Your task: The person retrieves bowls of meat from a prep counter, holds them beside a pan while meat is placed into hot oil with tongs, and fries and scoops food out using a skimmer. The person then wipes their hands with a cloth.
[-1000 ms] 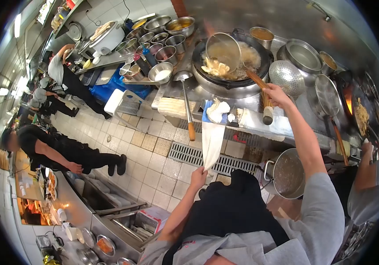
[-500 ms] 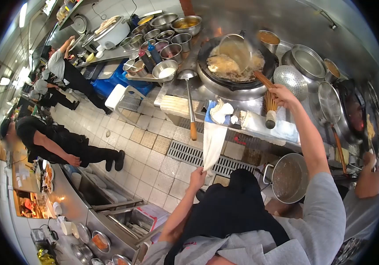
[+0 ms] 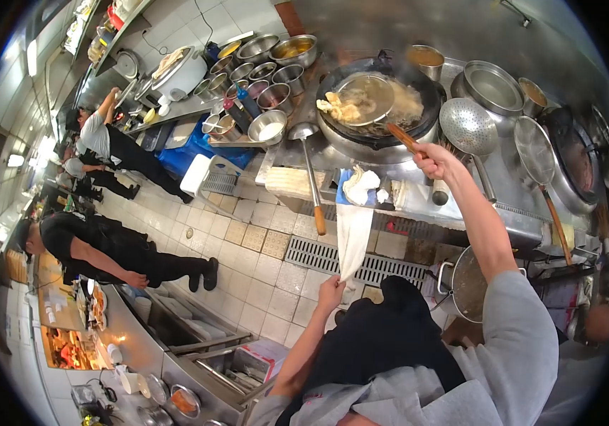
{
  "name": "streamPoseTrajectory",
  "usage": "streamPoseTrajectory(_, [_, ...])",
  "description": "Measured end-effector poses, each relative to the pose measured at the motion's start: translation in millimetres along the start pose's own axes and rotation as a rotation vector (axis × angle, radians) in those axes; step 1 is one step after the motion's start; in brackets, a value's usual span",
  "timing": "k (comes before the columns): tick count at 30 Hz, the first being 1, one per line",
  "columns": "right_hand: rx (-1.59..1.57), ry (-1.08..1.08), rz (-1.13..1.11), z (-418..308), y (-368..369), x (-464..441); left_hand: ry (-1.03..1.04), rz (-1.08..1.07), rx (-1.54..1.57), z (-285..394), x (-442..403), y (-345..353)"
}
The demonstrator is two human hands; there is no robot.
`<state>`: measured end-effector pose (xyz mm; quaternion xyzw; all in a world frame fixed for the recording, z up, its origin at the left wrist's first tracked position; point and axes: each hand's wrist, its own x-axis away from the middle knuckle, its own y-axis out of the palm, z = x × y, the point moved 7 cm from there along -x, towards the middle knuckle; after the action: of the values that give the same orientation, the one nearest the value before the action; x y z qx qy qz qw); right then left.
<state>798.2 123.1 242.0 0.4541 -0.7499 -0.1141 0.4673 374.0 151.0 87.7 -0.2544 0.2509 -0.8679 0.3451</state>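
Note:
My right hand (image 3: 435, 161) is closed around the wooden handle of a round wire-mesh strainer (image 3: 368, 101). The mesh lies low in a dark wok (image 3: 428, 96) of bubbling oil. Pale golden fried pieces (image 3: 338, 107) are gathered at the strainer's left side, some of them beyond its rim. My left hand (image 3: 330, 292) grips the lower end of a long white cloth (image 3: 354, 238), which hangs from the counter edge, pulled fairly taut. A crumpled white cloth (image 3: 360, 186) rests above it on a blue cloth.
A long-handled ladle (image 3: 307, 160) lies left of the wok. To its right are a perforated skimmer (image 3: 468, 126), another mesh strainer (image 3: 535, 150) and a metal basin (image 3: 494, 86). A large pot (image 3: 469, 284) stands below the counter. Another person (image 3: 116, 248) stands at the left.
The strainer has gone from tilted up to lying flatter in the wok, and my right hand has shifted left. The fried pieces now sit further left. My left hand still holds the cloth.

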Motion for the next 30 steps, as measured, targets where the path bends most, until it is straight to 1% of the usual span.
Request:
streamPoseTrajectory(2, [-0.01,0.003,-0.01,4,7,12,0.01,0.011,-0.006,-1,-6,-3])
streamPoseTrajectory(4, [-0.066,0.03,-0.063,7,4,-3,0.011,0.031,0.007,-4,0,-2])
streamPoseTrajectory(6, [-0.111,0.02,-0.092,7,7,-8,-0.005,-0.018,0.01,-4,0,1])
streamPoseTrajectory(7, [-0.124,0.07,-0.071,13,5,-3,-0.006,-0.04,0.008,-1,-2,-2])
streamPoseTrajectory(10, [-0.016,-0.012,-0.019,8,7,22,0.014,-0.031,0.016,11,0,-9])
streamPoseTrajectory(11, [0.016,-0.029,-0.039,3,-4,5,0.001,-0.04,0.001,8,1,-7])
streamPoseTrajectory(12, [0.005,-0.001,0.005,0,-11,-6,-0.01,-0.051,-0.015,3,-1,-7])
streamPoseTrajectory(14, [0.078,0.01,-0.022,-5,-1,-2,-0.014,-0.078,-0.034,-8,-7,-5])
streamPoseTrajectory(16, [0.096,-0.052,0.034,-8,0,-5,-0.002,-0.103,-0.036,-30,-24,-3])
streamPoseTrajectory(17, [0.104,-0.079,0.061,-6,-1,-5,-0.071,-0.158,0.015,-57,-40,2])
streamPoseTrajectory(19, [0.13,-0.068,0.034,-3,2,3,-0.392,-0.123,0.692,-52,-62,-13])
streamPoseTrajectory(20, [0.144,-0.063,0.025,-3,2,11,-0.408,-0.131,0.826,-40,-82,-22])
streamPoseTrajectory(21, [0.139,-0.044,0.003,-2,5,20,-0.405,-0.046,0.874,-22,-99,-38])
streamPoseTrajectory(23, [0.073,-0.011,-0.006,-5,-6,12,-0.25,-0.106,1.006,12,-135,-56])
streamPoseTrajectory(24, [0.035,0.009,-0.009,-3,-13,8,-0.274,-0.12,1.015,18,-149,-59])
streamPoseTrajectory(25, [0.05,-0.027,-0.029,-3,-6,7,-0.298,-0.137,1.022,22,-162,-59])
streamPoseTrajectory(26, [0.056,-0.016,-0.061,1,2,10,-0.32,-0.153,1.029,26,-171,-58])
streamPoseTrajectory(27, [0.015,-0.008,-0.045,5,-2,11,-0.339,-0.181,1.028,25,-178,-55])
streamPoseTrajectory(28, [-0.03,-0.003,-0.033,8,-4,11,-0.332,-0.157,0.976,22,-182,-56])
streamPoseTrajectory(30, [0.003,-0.038,-0.104,-1,-6,15,-0.316,-0.1,0.879,24,-182,-56])
